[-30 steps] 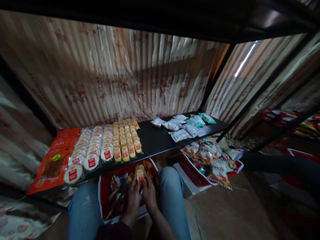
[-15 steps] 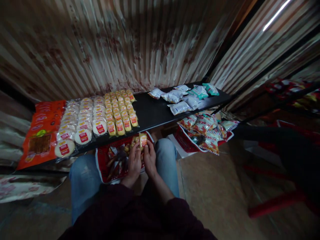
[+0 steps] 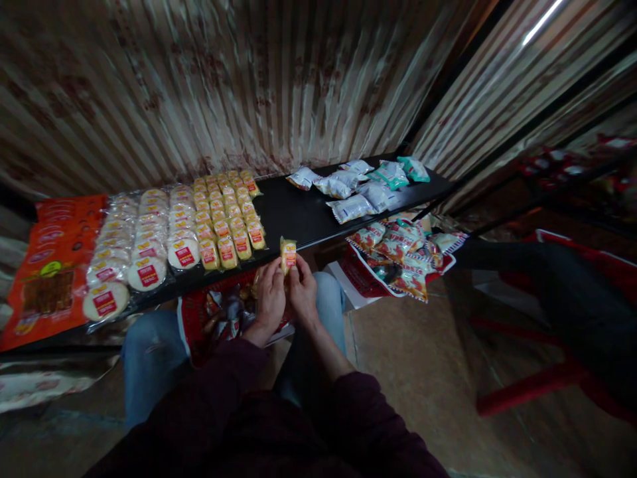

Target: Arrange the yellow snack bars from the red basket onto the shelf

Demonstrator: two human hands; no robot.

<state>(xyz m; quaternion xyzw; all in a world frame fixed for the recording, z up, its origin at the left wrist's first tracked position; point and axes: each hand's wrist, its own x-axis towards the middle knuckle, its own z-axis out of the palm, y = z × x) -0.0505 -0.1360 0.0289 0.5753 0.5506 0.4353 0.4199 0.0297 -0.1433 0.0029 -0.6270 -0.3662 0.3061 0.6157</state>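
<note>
Between the fingers of both hands I hold upright a small wrapped yellow cheese (image 3: 288, 255) with a red and white label. My left hand (image 3: 271, 295) pinches its left side, and my right hand (image 3: 302, 292) grips the right side. It is just in front of the edge of a black shelf (image 3: 293, 222). Rows of similar wrapped cheeses (image 3: 227, 252) stand on that shelf to the left. Below my hands, partly hidden by them, a red basket (image 3: 192, 332) on my lap holds several packaged items.
Round white packaged discs (image 3: 148, 273) and a flat orange packet (image 3: 47, 265) fill the shelf's left end. Silvery packets (image 3: 351, 208) lie at its right. Another red basket (image 3: 363, 275) below holds snack bags (image 3: 403, 245). A person's dark-clothed leg (image 3: 527, 272) is at right.
Both hands have risen slightly with the wrapped cheese, from over the basket to the shelf's front edge. The camera view has shifted a little.
</note>
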